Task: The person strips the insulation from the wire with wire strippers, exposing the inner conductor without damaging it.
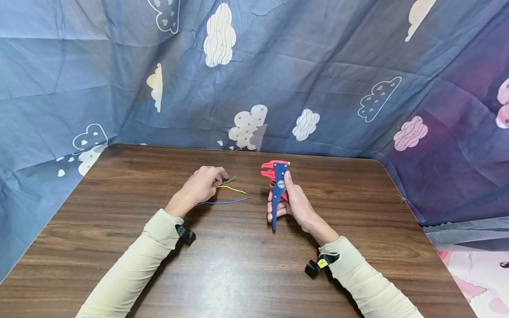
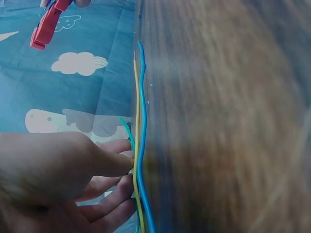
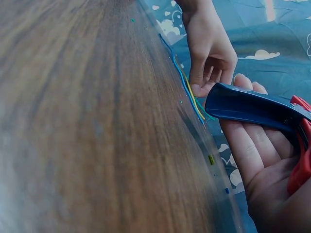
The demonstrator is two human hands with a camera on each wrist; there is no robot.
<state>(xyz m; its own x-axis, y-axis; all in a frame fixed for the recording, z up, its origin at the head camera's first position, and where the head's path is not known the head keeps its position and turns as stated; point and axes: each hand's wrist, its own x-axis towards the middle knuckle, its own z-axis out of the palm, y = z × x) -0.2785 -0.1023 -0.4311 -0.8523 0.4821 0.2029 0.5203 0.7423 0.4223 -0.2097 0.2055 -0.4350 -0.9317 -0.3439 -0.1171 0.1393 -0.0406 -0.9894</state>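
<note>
My left hand (image 1: 202, 184) is low over the tabletop, thumb and fingers pinching a thin green wire (image 1: 229, 180) whose end sticks out past the fingertips. Beside it lies a yellow wire (image 1: 234, 190) with a bare tip. Nearer me a blue wire (image 1: 228, 202) stretches along the table, partly behind the left hand. My right hand (image 1: 299, 204) grips a wire stripper (image 1: 280, 176) with blue and red handles, held upright. Its red jaws stand apart at the top, facing left, with nothing between them. In the left wrist view the red stripper head (image 2: 44, 29) shows at the upper left.
The brown wooden table (image 1: 246, 260) reaches back to a blue cloth backdrop (image 1: 278, 88) printed with clouds. Tiny insulation scraps lie on the wood, including a yellowish piece (image 3: 211, 159) and a blue bit (image 3: 227, 191). Each wrist wears a black strapped camera (image 1: 185, 234).
</note>
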